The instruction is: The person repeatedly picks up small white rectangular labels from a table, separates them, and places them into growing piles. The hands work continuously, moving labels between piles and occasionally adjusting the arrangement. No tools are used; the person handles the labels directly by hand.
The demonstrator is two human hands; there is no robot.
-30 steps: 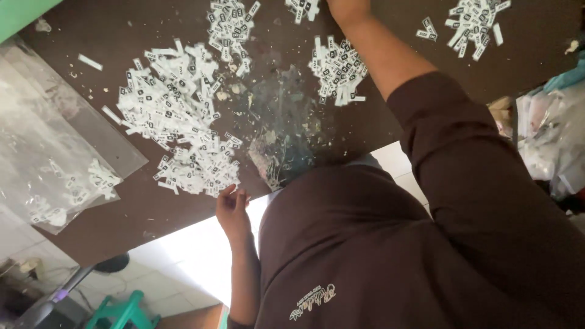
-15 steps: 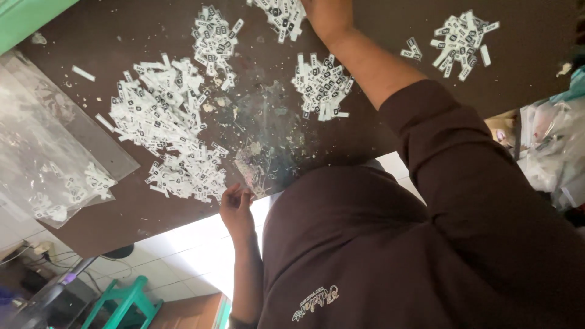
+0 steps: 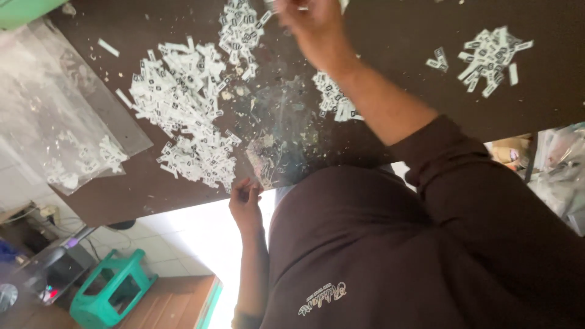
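**Hands over the scattered white slips**

Nearest you, your left hand (image 3: pixel 245 201) sits at the near edge of the dark tabletop (image 3: pixel 396 73), fingers loosely curled – whether it pinches anything, you cannot tell. Just beyond its fingertips lies the near end of the big spread of small white slips (image 3: pixel 183 109), which runs away from you across the tabletop.

To the left of that spread, a clear plastic bag (image 3: pixel 55 122) lies flat and hangs past the tabletop's edge; a few white slips sit inside it, gathered toward its near corner.

Farther out, a smaller heap of slips (image 3: pixel 334 100) lies just beside your right forearm. Off to the right, well apart, is another small cluster (image 3: pixel 487 58).

Farthest away, your right hand (image 3: pixel 317 24) is blurred at the top edge – fingers drawn together, seemingly nipping something small and white. A narrow pile of slips (image 3: pixel 241 30) lies near it, to its left.
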